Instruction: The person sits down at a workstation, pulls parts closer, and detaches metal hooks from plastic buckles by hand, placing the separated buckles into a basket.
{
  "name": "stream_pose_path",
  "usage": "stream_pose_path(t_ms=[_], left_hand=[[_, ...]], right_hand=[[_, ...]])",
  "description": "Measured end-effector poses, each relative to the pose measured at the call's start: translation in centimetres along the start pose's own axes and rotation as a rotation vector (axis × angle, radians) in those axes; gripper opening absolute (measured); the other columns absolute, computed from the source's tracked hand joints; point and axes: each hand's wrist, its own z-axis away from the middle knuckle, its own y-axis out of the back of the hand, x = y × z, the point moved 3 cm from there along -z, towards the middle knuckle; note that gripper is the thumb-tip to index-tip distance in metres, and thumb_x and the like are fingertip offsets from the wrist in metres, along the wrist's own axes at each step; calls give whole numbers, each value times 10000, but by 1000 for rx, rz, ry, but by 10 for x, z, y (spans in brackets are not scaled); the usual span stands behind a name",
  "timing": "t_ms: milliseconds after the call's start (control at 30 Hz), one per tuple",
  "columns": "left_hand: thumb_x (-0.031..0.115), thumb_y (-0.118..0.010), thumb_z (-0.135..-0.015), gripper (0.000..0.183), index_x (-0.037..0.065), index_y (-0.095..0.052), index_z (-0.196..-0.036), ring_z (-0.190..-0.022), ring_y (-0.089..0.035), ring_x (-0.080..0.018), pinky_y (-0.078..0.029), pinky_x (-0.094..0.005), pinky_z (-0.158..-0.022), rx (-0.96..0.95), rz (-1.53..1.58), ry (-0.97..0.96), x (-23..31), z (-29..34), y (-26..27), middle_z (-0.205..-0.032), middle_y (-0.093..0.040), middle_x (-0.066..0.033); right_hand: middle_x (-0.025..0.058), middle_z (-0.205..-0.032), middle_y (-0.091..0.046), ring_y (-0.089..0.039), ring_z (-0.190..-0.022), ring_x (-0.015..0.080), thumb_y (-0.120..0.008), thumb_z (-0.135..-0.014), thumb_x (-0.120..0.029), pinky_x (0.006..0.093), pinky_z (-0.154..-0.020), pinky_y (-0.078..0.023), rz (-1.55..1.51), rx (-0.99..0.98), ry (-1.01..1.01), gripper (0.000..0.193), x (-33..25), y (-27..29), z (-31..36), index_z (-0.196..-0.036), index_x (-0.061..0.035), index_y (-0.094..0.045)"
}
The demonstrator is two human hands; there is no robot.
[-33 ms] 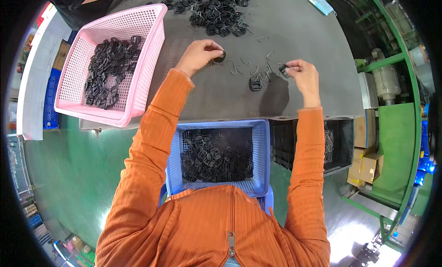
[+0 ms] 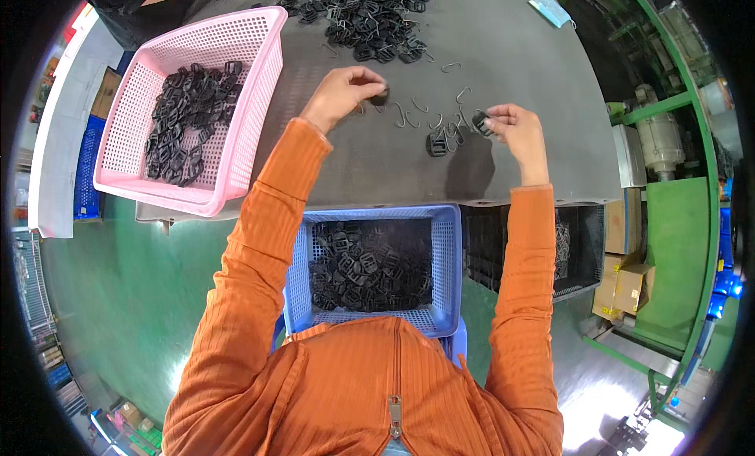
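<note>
My left hand point(image 2: 340, 98) pinches a black plastic buckle point(image 2: 381, 96), partly hidden by the fingers and blurred, just above the table. Between the thumb and fingers of my right hand point(image 2: 517, 133) is another black buckle point(image 2: 481, 123), to the right of a small group of wire hooks. Another black buckle point(image 2: 436, 144) lies on the table between my hands, and bent metal hooks point(image 2: 454, 131) lie close against it. More loose S-shaped hooks point(image 2: 405, 116) are scattered on the grey tabletop point(image 2: 346, 173).
A big heap of black buckles point(image 2: 370, 23) covers the far side. To the left stands a pink basket point(image 2: 224, 165) with buckles; a blue basket point(image 2: 452, 271) of buckles sits before my body. Beside it is a black crate point(image 2: 586, 283). A face mask point(image 2: 553, 11) lies far right.
The buckle in my right hand has turned and shifted slightly left. My left hand with its buckle has moved a little to the right.
</note>
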Motion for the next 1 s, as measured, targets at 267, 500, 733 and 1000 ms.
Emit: stream_pose_path(t_ms=[267, 500, 733, 1000], left_hand=[[231, -656, -827, 260, 28, -646, -989, -809, -564, -75, -442, -233, -690, -490, -106, -40, 33, 64, -10, -882, -640, -3], [163, -611, -862, 221, 36, -633, -1041, -835, -598, -110, -470, -235, -713, -106, -148, -109, 0, 56, -5, -930, -652, -32], [275, -601, -839, 534, -2, -446, -1269, -1278, -322, -375, -257, -434, -1073, 574, -929, -435, -59, 45, 39, -1347, -390, -208], [474, -372, -928, 666, 11, -290, -1400, -1394, -140, -295, -112, -485, -1120, 440, -1130, -194, -41, -36, 38, -1493, -222, -126]], right_hand=[[50, -713, -653, -577, -672, 80, -682, -744, -91, 237, -646, -468, -445, -793, 32, 173, -41, -15, 56, -889, 3, -667], [137, -854, -623, -633, -787, 317, -723, -730, -324, 429, -654, -498, 362, 36, 174, 336, -39, -72, 66, -788, -19, -595], [132, -732, -666, -642, -619, 219, -692, -727, -155, 318, -610, -492, -88, -277, 97, 274, -45, -51, 32, -951, -7, -641], [75, -697, -667, -617, -593, 114, -674, -765, -112, 271, -573, -478, -52, -31, -26, 195, -50, -12, 29, -919, 4, -649]])
